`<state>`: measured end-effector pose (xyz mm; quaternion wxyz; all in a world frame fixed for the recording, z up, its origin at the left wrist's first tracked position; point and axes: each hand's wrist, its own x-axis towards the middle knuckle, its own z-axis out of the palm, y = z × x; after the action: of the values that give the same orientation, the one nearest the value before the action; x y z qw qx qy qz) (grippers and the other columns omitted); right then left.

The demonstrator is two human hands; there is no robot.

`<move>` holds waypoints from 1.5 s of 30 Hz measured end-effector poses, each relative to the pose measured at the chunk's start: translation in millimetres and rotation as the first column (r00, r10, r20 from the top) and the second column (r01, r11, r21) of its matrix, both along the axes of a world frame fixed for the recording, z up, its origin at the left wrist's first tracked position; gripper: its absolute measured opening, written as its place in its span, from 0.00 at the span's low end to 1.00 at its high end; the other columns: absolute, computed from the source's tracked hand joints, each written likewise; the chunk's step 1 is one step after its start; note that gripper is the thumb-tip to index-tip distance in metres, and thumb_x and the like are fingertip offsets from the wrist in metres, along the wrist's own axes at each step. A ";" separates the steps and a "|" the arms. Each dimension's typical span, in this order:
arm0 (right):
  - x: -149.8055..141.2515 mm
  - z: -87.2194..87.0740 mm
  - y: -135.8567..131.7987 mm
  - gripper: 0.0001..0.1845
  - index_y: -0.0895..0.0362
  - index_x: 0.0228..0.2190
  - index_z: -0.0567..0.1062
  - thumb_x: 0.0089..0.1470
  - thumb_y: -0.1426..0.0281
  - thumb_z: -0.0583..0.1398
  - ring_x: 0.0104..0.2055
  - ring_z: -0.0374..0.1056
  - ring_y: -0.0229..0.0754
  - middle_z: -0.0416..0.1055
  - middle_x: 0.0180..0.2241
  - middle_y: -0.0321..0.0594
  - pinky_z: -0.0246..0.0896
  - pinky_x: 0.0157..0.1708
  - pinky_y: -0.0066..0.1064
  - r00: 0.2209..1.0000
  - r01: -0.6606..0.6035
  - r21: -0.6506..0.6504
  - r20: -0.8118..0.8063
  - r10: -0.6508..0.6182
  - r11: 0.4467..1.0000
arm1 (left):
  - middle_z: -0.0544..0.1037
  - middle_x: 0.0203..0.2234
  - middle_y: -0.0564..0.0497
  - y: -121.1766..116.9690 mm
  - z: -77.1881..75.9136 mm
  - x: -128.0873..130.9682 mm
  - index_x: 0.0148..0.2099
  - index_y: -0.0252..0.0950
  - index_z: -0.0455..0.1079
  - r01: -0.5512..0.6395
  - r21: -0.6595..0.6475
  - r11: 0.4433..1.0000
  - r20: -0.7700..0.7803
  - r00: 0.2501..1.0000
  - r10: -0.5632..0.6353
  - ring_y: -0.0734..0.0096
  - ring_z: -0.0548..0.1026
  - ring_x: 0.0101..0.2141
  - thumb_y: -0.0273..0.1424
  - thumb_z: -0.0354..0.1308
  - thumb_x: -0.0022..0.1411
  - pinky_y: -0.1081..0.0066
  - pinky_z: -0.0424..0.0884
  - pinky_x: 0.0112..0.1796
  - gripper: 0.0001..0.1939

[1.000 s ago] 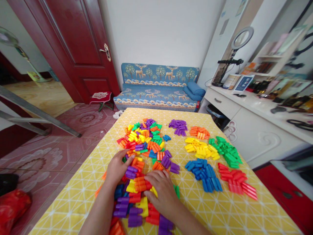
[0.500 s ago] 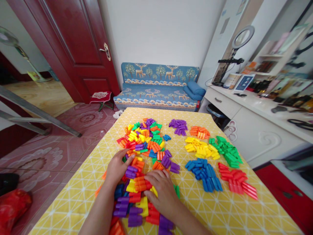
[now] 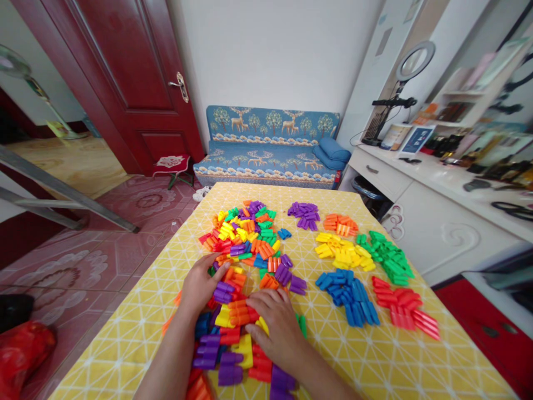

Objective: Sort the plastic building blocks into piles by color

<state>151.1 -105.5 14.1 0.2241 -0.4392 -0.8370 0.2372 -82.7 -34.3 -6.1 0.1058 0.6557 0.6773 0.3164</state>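
A mixed heap of coloured plastic blocks (image 3: 244, 239) covers the left middle of a yellow patterned tablecloth (image 3: 375, 361). My left hand (image 3: 200, 286) rests on the near part of the heap, fingers curled over purple and orange blocks. My right hand (image 3: 277, 325) lies flat on blocks just right of it, fingers stretched toward an orange block (image 3: 239, 314). Sorted piles lie to the right: purple (image 3: 305, 214), orange (image 3: 340, 225), yellow (image 3: 339, 253), green (image 3: 387, 255), blue (image 3: 350, 294), red (image 3: 406, 308).
A white desk (image 3: 420, 205) with a ring light (image 3: 414, 58) and clutter stands on the right. Beyond the table are a blue sofa (image 3: 270, 147), a dark red door (image 3: 125, 83) and a small stool (image 3: 170, 166). A red bag (image 3: 23, 350) lies on the floor at left.
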 end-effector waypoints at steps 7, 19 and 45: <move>0.5 -0.5 0.0 0.20 0.49 0.50 0.69 0.55 0.62 0.61 0.55 0.58 0.43 0.69 0.51 0.35 0.39 0.60 0.41 1.000 0.001 0.001 0.001 -0.001 1.000 | 0.76 0.49 0.45 0.2 0.7 0.4 0.50 0.38 0.71 0.005 -0.007 1.000 0.017 1.000 -0.005 0.59 0.72 0.50 0.50 0.50 0.61 0.64 0.67 0.51 0.25; 0.0 -1.9 0.5 0.20 0.48 0.50 0.69 0.55 0.63 0.62 0.54 0.58 0.41 0.69 0.51 0.33 0.39 0.60 0.40 1.000 0.006 0.009 0.006 -0.006 1.000 | 0.76 0.49 0.45 -0.3 3.1 1.5 0.50 0.37 0.72 -0.009 -0.014 1.000 0.012 1.000 0.009 0.58 0.73 0.50 0.50 0.51 0.61 0.63 0.68 0.50 0.26; 1.7 -0.9 0.5 0.20 0.47 0.50 0.69 0.55 0.63 0.62 0.55 0.58 0.42 0.69 0.51 0.33 0.38 0.60 0.41 0.999 -0.001 -0.012 -0.032 0.001 1.000 | 0.76 0.48 0.46 0.3 1.9 0.7 0.50 0.37 0.72 -0.005 0.000 1.000 0.011 1.000 0.005 0.59 0.73 0.49 0.48 0.51 0.61 0.65 0.68 0.50 0.24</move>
<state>152.8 -105.0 13.2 0.2348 -0.4362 -0.8322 0.2492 -82.0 -34.1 -4.3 0.1088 0.6521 0.6784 0.3205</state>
